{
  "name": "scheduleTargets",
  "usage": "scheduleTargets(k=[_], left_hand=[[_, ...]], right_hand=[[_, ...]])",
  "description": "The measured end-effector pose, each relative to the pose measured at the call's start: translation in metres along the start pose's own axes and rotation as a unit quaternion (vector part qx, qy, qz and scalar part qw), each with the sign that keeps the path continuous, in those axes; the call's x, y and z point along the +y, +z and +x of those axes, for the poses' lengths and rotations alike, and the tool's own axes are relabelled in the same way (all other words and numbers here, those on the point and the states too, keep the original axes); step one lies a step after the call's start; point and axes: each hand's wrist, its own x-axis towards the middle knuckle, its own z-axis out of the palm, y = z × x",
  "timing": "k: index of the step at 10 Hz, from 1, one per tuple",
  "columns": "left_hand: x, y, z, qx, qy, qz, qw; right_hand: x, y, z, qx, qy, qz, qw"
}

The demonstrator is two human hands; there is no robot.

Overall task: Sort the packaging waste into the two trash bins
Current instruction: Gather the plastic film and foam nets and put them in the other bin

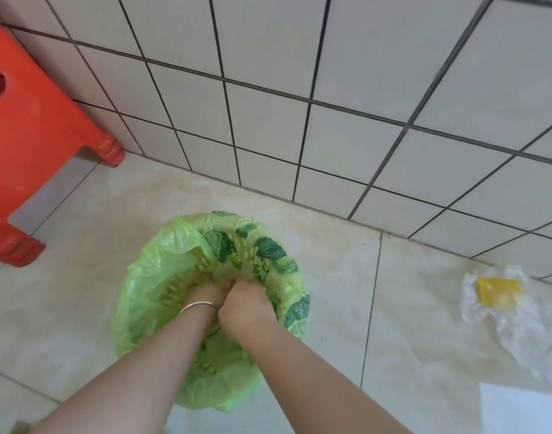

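Left hand (205, 291): deep in the bin (143, 296), fingers curled down against the green liner (171, 242); whether anything is pinched cannot be told.
Right hand (246, 300): fisted beside the left, touching it; contents hidden.
Bin: on the floor (331, 277), near the wall edge.
Clear wrapper (500, 305): floor's right edge, yellow piece inside.
Red stool (33, 142): far left.

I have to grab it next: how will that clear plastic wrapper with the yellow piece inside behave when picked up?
The clear plastic wrapper looks thin and crumpled, so it will probably flop and sag rather than hold shape. It likely weighs little. The yellow piece inside may slide or drop out if it is lifted by one edge.
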Motion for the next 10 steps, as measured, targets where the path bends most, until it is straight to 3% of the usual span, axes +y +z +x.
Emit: scheduleTargets(k=[2,3,5,7,10], left_hand=[[0.017,-0.024,-0.045,0.076,0.045,0.114,0.989],[0.028,-0.027,-0.074,0.143,0.090,0.175,0.970],[0.075,-0.008,-0.153,0.179,0.216,0.208,0.937],[0.130,0.066,-0.228,0.132,0.346,0.164,0.914],[0.177,0.206,-0.261,-0.037,0.384,0.130,0.913]], right_hand=[[0.001,-0.030,-0.033,0.056,-0.057,0.025,0.996],[0.016,-0.053,-0.059,0.097,-0.069,0.056,0.991],[0.063,-0.103,-0.124,0.162,-0.047,0.130,0.977],[0.130,-0.143,-0.189,0.252,-0.006,0.178,0.951],[0.273,-0.160,-0.206,0.279,0.105,0.208,0.932]])
